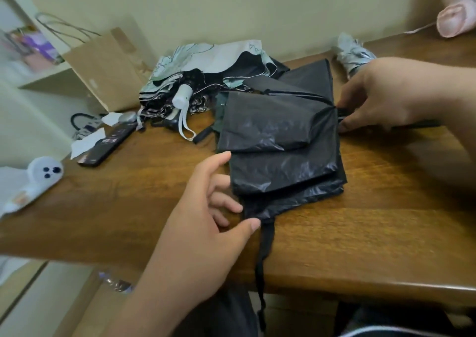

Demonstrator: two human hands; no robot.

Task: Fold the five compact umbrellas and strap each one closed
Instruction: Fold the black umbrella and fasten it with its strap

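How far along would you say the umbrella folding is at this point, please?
Possibly done: a grey umbrella lies bundled at the back, fastening unseen. In hand: the black umbrella, pleats laid flat, right hand gripping its end, left hand at the folds, strap dangling loose. Left: the loose pile of umbrellas.

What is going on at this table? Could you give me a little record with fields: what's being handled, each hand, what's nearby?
In work: black umbrella, canopy panels lying flat on the wooden table, not yet rolled
Left hand: open, fingertips touching the canopy's near-left edge
Right hand: pinches the umbrella's right end
Strap: unfastened, hanging over the table's front edge
Behind: heap of loose patterned umbrellas, paper bag, phone
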